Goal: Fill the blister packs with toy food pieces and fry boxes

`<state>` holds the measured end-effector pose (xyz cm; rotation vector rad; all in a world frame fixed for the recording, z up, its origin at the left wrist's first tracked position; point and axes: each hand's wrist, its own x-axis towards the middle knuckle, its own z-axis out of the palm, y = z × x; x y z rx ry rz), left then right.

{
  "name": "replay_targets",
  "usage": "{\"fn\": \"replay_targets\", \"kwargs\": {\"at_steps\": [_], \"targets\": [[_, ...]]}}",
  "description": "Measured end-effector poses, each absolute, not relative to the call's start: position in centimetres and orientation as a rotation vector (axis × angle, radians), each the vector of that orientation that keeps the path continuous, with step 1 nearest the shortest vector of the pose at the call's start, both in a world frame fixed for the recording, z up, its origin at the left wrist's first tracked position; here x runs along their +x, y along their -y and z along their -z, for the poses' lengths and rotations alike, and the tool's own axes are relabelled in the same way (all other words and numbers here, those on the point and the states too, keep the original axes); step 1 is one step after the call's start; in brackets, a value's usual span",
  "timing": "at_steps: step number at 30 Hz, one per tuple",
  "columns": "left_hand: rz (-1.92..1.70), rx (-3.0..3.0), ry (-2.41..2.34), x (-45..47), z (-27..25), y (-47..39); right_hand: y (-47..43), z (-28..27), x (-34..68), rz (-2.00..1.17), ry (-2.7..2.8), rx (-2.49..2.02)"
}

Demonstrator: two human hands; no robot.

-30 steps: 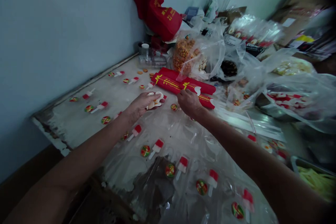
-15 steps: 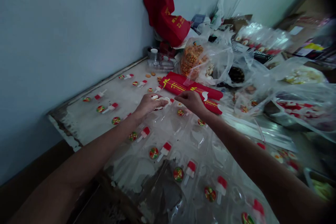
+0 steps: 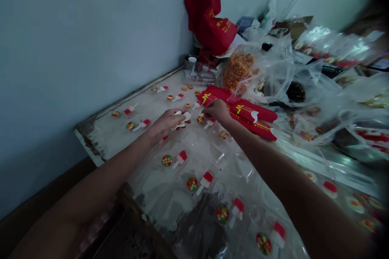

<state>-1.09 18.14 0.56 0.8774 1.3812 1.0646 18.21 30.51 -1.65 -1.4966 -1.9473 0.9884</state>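
My left hand [image 3: 170, 122] is closed around several small white discs [image 3: 181, 119], held fanned out above the table. To its right, my right hand [image 3: 216, 110] is closed in a pinch, fingertips down over a clear plastic bag; whatever lies between them is hidden. Just below these fingers lie a round red-and-green piece [image 3: 199, 119] and a red-and-white popsicle-shaped piece [image 3: 209, 123]. More such pairs sit in rows on flat clear bags, among them a round piece [image 3: 192, 183] and a popsicle piece [image 3: 205, 181] nearer me.
Red printed sleeves [image 3: 243, 109] lie beyond my right hand. Behind them stand a clear bag of orange snacks [image 3: 240, 68] and a red cloth bag [image 3: 209, 16] against the wall. Plastic bags [image 3: 313, 101] crowd the right side. The worn table edge [image 3: 91, 151] runs at left.
The view has turned left, so the table's contents appear farther right. Both hands have moved left along the table relative to the bags, the left still holding the white discs.
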Motion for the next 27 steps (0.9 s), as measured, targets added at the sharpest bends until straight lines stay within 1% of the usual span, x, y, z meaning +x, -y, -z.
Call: {"fn": "replay_targets", "kwargs": {"at_steps": [2, 3, 4, 5, 6, 9, 10, 11, 12, 13, 14, 16, 18, 20, 21, 23, 25, 27], "targets": [[-1.077, 0.868, -1.389, -1.7, -0.7, -18.0, -30.3, 1.4, 17.8, -0.692, 2.109, -1.504], [-1.068, 0.845, -1.404, -1.8, -0.7, -17.9, -29.9, 1.1, 17.7, -0.604, 2.127, -1.492], [-1.064, 0.826, -1.42, -1.8, -0.7, -17.8, -29.4, 0.8, 17.5, -0.587, 2.116, -1.462], [-1.066, 0.822, -1.431, -1.7, -0.7, -17.8, -28.7, 0.5, 17.3, -0.649, 2.092, -1.409], [-1.07, 0.834, -1.429, -1.6, -0.6, -17.8, -28.0, 0.2, 17.0, -0.779, 2.067, -1.33], [-1.104, 0.885, -1.388, -1.1, -0.4, -18.0, -26.2, 0.2, 15.9, -1.337, 1.917, -1.089], [-1.115, 0.876, -1.372, -1.0, -0.4, -18.1, -25.9, 0.4, 15.4, -1.478, 1.835, -1.063], [-1.121, 0.848, -1.358, -1.0, -0.5, -18.3, -25.9, 0.6, 15.0, -1.552, 1.761, -1.071], [-1.129, 0.807, -1.346, -1.0, -0.5, -18.5, -26.2, 0.8, 14.7, -1.551, 1.712, -1.099], [-1.146, 0.756, -1.339, -1.3, -0.7, -18.8, -26.8, 0.9, 14.3, -1.475, 1.705, -1.132], [-1.166, 0.697, -1.337, -1.6, -0.8, -19.1, -27.6, 1.0, 14.0, -1.329, 1.742, -1.16], [-1.179, 0.571, -1.326, -2.7, -1.1, -19.8, -29.9, 0.9, 13.4, -0.898, 1.933, -1.192], [-1.154, 0.493, -1.29, -4.0, -1.2, -20.3, -32.2, 0.6, 12.6, -0.427, 2.235, -1.179], [-1.14, 0.507, -1.25, -5.3, -1.1, -20.5, -34.0, 0.5, 11.8, -0.068, 2.57, -1.101], [-1.153, 0.536, -1.236, -5.9, -0.9, -20.5, -34.5, 0.5, 11.5, 0.039, 2.701, -1.041], [-1.201, 0.581, -1.23, -6.8, -0.4, -20.4, -34.9, 0.6, 11.1, 0.127, 2.86, -0.937], [-1.226, 0.573, -1.239, -7.3, 0.0, -20.3, -34.5, 0.8, 11.1, 0.118, 2.908, -0.906], [-1.243, 0.551, -1.259, -7.5, 0.3, -20.3, -33.4, 1.0, 11.3, 0.067, 2.815, -0.952]]}}
